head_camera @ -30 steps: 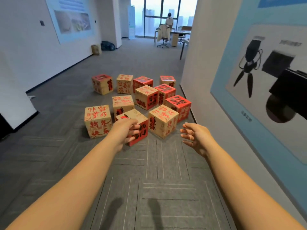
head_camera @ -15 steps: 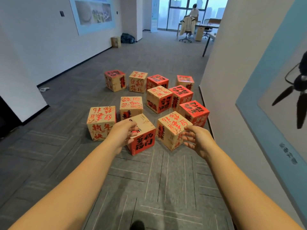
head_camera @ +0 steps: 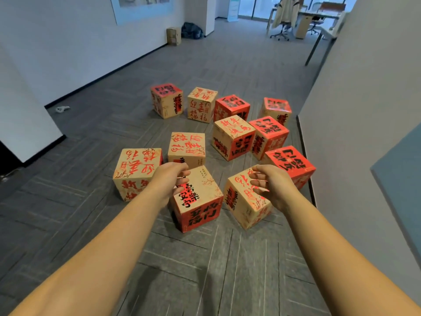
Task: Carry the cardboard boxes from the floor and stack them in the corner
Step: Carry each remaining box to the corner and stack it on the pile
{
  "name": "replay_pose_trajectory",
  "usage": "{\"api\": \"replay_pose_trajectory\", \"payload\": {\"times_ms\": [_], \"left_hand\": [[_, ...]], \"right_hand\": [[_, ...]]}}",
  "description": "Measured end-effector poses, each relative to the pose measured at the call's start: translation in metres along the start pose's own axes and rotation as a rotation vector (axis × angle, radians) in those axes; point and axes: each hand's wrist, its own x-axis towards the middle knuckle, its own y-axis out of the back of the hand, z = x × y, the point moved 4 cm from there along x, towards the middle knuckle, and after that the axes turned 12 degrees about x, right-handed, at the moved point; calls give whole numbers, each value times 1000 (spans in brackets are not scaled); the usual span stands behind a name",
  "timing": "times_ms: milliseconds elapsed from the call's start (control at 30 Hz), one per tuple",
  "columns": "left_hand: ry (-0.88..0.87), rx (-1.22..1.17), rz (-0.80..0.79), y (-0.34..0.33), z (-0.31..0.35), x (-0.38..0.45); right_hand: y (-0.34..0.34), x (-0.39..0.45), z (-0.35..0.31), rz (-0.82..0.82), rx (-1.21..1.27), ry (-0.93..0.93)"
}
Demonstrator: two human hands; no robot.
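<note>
Where the grey carpet tiles [head_camera: 227,270] meet the right-hand wall [head_camera: 369,110]: ten cardboard boxes in a loose cluster, all on the floor, none stacked. Nearest, a beige-topped box with a red front face [head_camera: 200,201], turned corner-on toward the camera. Just beside it on the right, a beige box with red script [head_camera: 246,201], also corner-on, a narrow gap between the two. Left hand [head_camera: 168,181] over the near-left edge of the red-fronted box, fingers loosely curled, gripping nothing; whether touching the top, impossible to tell. Right hand [head_camera: 271,185] over the far top edge of the beige box, fingers spread and bent, also holding nothing. Further left, a beige box [head_camera: 136,172] standing apart, with bare carpet on its left side. Behind the pair, another beige box [head_camera: 186,147]. Along the wall's black skirting, a red-topped box [head_camera: 289,163] close to the wall, little room on that side. Beyond, six more in red and beige, packed tighter to the right. Open floor in front of the cluster and wide carpet to the left up to a white wall [head_camera: 68,53]. Far back, a small brown carton [head_camera: 173,36] beside a dark bag [head_camera: 191,31], plus a desk [head_camera: 319,14] and office chair [head_camera: 283,18].
</note>
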Motion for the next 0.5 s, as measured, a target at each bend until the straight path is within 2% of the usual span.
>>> {"api": "replay_pose_trajectory", "payload": {"times_ms": [200,333,500], "left_hand": [[91,-9,85,-11,-5,89],[149,-47,184,-22,-15,158],[294,-141,301,-54,-49,240]], "right_hand": [[-15,109,6,-50,-70,-103],[-35,193,12,-158,-120,-147],[-57,299,33,-274,-312,-227]]}}
